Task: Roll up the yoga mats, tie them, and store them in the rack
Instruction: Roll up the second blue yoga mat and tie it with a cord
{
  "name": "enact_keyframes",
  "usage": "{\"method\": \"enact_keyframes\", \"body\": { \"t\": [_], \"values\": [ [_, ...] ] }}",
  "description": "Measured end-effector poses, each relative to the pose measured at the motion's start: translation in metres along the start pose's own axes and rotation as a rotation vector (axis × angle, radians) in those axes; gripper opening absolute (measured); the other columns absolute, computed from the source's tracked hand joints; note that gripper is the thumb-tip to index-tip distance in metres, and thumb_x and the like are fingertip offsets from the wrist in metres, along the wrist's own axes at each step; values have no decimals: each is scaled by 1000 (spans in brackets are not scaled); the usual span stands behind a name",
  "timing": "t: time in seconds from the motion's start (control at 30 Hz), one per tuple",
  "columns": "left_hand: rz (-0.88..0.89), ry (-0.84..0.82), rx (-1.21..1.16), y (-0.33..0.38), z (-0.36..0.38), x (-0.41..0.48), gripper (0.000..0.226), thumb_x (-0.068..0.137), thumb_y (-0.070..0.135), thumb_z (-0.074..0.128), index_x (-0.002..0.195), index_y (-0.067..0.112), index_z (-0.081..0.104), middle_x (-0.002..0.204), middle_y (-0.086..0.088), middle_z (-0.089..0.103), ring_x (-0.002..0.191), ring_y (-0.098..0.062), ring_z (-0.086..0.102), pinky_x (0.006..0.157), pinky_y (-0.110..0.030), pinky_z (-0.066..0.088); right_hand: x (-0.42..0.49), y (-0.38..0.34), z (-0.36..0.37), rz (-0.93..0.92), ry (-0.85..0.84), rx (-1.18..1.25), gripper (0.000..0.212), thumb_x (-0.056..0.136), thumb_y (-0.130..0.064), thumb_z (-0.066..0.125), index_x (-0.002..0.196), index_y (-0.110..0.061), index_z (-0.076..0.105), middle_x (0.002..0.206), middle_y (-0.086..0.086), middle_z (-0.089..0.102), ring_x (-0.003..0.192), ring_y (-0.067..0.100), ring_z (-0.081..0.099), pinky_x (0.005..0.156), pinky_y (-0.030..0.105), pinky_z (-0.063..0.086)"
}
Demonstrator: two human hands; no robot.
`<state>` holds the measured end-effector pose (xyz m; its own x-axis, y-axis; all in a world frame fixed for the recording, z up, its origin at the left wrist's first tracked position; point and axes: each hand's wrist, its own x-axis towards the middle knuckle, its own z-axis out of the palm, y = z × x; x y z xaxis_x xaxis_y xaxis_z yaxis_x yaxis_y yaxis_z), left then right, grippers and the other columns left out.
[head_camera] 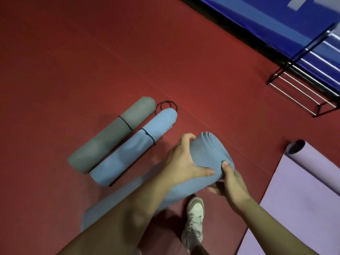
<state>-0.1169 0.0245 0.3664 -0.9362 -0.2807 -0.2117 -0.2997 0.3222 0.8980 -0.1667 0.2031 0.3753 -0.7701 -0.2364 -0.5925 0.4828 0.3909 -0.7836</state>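
A blue yoga mat (207, 153) is rolled into a thick roll, lifted off the red floor, its loose tail trailing down to the lower left. My left hand (182, 161) grips the roll from the left, thumb across its front. My right hand (230, 183) holds it from below and the right, thumb pressed on top. On the floor to the left lie a rolled grey mat (110, 135) and a rolled light-blue mat (132, 150), each tied with a black band. Loose black bands (166, 105) lie at their far ends. The metal rack (303, 85) stands at the upper right.
A lilac mat (298, 199), partly rolled at its far end, lies flat at the right. My white shoe (195, 216) is on the floor under the roll. A blue padded wall panel (266, 21) runs behind the rack. Red floor stretches across the upper left.
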Motion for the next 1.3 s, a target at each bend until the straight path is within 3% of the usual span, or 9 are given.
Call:
{"method": "enact_keyframes", "body": {
  "t": [0.1, 0.2, 0.43, 0.6, 0.8, 0.87, 1.07, 1.2, 1.3],
  "values": [
    [79, -66, 18, -38, 24, 34, 107, 51, 57, 85, 143, 32, 36, 142, 10, 40, 130, -5, 37, 110, -30, 35, 50, 28, -5, 55, 28, -15, 46, 102, -49, 40, 120, -14, 64, 101, 13, 76, 88, 33, 75, 76, 43, 61],
    [74, -262, 147, -100, 55, 65, 126, 59, 50, 89, 154, 46, 6, 156, 11, 23, 140, -6, 23, 109, -23, 25, 100, 74, -8, 96, 37, -23, 47, 99, -50, 45, 118, -12, 65, 99, 14, 76, 89, 32, 75, 81, 45, 61],
    [31, -71, 292, -209, 150, 173, 121, 61, 69, 79, 156, 36, 12, 157, 5, 34, 141, -21, 36, 116, -40, 29, 253, 145, -22, 109, 120, -166, 72, 87, -78, 33, 107, -18, 67, 89, 12, 77, 78, 28, 76, 66, 32, 56],
    [95, -208, 337, -295, 172, 218, 109, 71, 64, 76, 156, 41, 11, 158, 4, 29, 142, -17, 35, 114, -33, 32, 345, 201, -19, 169, 163, -24, 90, 74, -93, 34, 113, -18, 64, 110, 14, 68, 96, 30, 69, 84, 45, 56],
    [-131, -141, 567, -371, 178, 218, 123, 65, 79, 67, 155, 41, -7, 155, -6, 31, 137, -33, 38, 111, -45, 36, 399, 223, 38, 260, 47, 269, 60, 89, -72, 46, 107, -15, 55, 95, 11, 63, 80, 25, 65, 61, 36, 56],
    [-179, -114, 588, -375, 176, 215, 122, 65, 77, 68, 155, 40, -6, 155, -7, 30, 137, -34, 37, 110, -45, 37, 410, 227, 54, 246, 39, 272, 62, 88, -66, 56, 120, -13, 55, 100, 10, 67, 82, 24, 67, 55, 30, 55],
    [-246, -41, 610, -401, 175, 248, 118, 65, 79, 62, 156, 36, 0, 151, -9, 36, 134, -32, 44, 107, -46, 40, 473, 255, 75, 112, 135, 128, 116, 47, -66, 83, 137, -2, 48, 124, 11, 66, 105, 28, 67, 94, 43, 55],
    [-239, -68, 630, -407, 180, 263, 115, 66, 79, 61, 156, 36, 2, 145, -9, 42, 128, -29, 49, 104, -45, 42, 477, 260, 71, 55, 187, -60, 91, 73, -48, 83, 138, 0, 41, 130, 12, 61, 116, 28, 62, 97, 35, 50],
    [-264, -51, 647, -408, 183, 269, 114, 62, 81, 56, 154, 40, 2, 143, -4, 41, 129, -26, 46, 106, -46, 39, 484, 246, 69, -190, 332, -373, 90, 71, -39, 86, 139, -3, 39, 136, 17, 50, 128, 34, 46, 108, 39, 38]
  ]
}}
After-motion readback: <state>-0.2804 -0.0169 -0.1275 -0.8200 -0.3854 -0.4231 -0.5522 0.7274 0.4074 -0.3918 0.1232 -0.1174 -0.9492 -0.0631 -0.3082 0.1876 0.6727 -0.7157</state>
